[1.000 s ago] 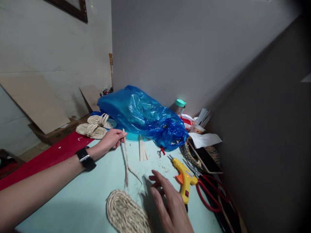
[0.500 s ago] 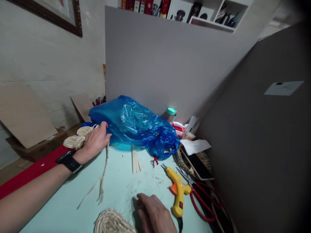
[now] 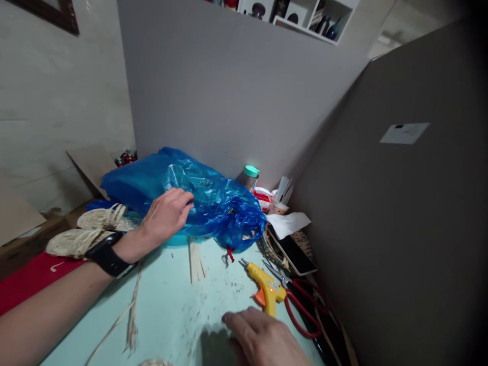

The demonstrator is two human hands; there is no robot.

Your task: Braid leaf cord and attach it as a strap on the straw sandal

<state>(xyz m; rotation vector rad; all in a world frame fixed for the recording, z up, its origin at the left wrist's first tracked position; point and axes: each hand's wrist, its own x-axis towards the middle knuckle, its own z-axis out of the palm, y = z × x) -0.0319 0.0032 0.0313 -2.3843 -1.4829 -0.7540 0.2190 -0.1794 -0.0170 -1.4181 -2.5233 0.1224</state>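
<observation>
My left hand (image 3: 168, 213), with a dark watch (image 3: 110, 253) on its wrist, is in front of the blue plastic bag (image 3: 183, 183). Its fingers are curled in and the thumb is near the forefinger; what they hold, if anything, does not show. Bundles of pale straw cord (image 3: 76, 241) lie left of that wrist. A plaited cord (image 3: 133, 305) with frayed ends trails on the table below the forearm. My right hand (image 3: 263, 335) hovers at the near edge, fingers stretched out and holding nothing visible. It partly covers the yellow glue gun (image 3: 265, 284), whose light is on.
Red-handled scissors (image 3: 305, 305) lie right of the glue gun. Behind them, a phone (image 3: 295, 254) rests on a woven basket (image 3: 274, 249). Flat pale strips (image 3: 195, 262) lie before the bag. A green-lidded bottle (image 3: 250, 175) stands behind. Grey panels rise at back and right.
The view has turned right. My left hand has moved right along the bag, away from the plaited cord. My right hand has shifted over the glue gun's handle.
</observation>
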